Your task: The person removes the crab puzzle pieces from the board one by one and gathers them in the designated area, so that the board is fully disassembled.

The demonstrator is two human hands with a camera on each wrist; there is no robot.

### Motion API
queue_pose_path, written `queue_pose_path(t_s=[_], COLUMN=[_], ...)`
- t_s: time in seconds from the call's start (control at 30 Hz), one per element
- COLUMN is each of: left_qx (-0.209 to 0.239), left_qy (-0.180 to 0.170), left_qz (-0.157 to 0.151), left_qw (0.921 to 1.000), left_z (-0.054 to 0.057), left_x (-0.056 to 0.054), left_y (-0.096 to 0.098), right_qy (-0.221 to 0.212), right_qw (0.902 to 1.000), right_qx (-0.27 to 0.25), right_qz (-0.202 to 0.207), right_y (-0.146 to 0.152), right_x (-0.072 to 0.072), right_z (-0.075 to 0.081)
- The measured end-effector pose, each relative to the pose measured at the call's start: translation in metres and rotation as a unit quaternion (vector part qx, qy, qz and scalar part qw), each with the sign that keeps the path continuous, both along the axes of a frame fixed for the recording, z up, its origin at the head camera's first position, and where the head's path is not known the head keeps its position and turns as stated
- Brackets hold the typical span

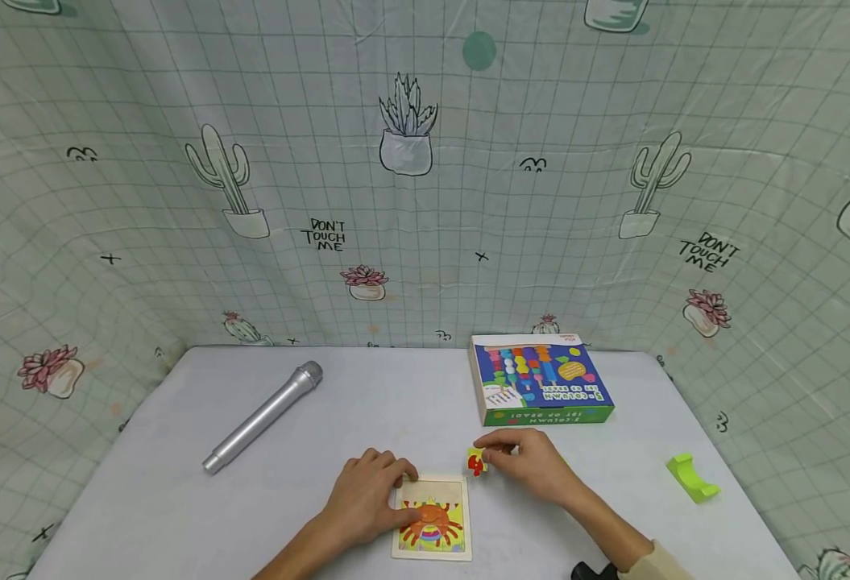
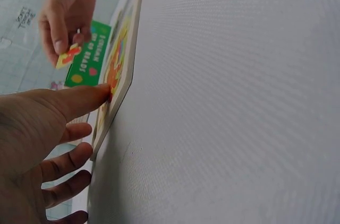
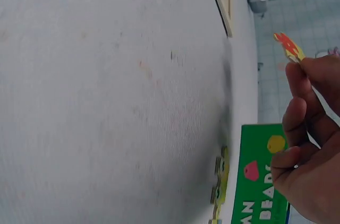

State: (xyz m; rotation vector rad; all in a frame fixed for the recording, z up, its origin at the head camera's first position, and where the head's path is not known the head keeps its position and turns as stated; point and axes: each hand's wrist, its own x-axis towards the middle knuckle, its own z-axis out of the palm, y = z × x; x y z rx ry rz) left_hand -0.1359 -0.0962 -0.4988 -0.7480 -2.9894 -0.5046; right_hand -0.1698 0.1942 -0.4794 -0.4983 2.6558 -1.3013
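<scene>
A wooden jigsaw puzzle board [image 1: 432, 556] with an orange crab picture lies at the front of the table. My left hand [image 1: 368, 498] rests at its left side, the thumb touching the picture and the fingers spread along the upper left edge. Up and to the right of the board, my right hand [image 1: 533, 466] pinches a small yellow and red puzzle piece [image 1: 476, 462] between thumb and fingertip. In the right wrist view, the piece [image 3: 289, 48] is held above the table. More yellow puzzle pieces [image 3: 222, 179] lie on the table below that hand, mostly hidden in the head view.
A blue and green bead-set box [image 1: 541, 383] lies at the back right. A silver microphone [image 1: 263, 419] lies diagonally on the left, and a bright green curved block [image 1: 691, 478] is near the right edge. Part of a black object [image 1: 593, 572] shows by the right sleeve.
</scene>
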Motion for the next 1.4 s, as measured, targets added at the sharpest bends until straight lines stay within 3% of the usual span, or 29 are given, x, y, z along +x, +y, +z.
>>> queue_pose_path(t_s=[0.37, 0.6, 0.93, 1.4], left_qx=[0.007, 0.009, 0.011, 0.016], left_qy=[0.007, 0.003, 0.007, 0.006], left_qz=[0.000, 0.001, 0.000, 0.002], left_qw=[1.0000, 1.0000, 0.9999, 0.9999], left_z=[0.000, 0.000, 0.001, 0.000], left_x=[0.001, 0.002, 0.002, 0.003], left_y=[-0.001, -0.001, -0.001, -0.001], right_qy=[-0.020, -0.041, -0.064, -0.033], right_qw=[0.9977, 0.9944, 0.9944, 0.9944], right_qx=[0.012, 0.043, 0.046, 0.089], right_qz=[-0.064, -0.087, -0.070, -0.048], right_y=[0.034, 0.042, 0.044, 0.039], right_x=[-0.011, -0.016, -0.017, -0.016], right_z=[0.000, -0.011, -0.016, -0.019])
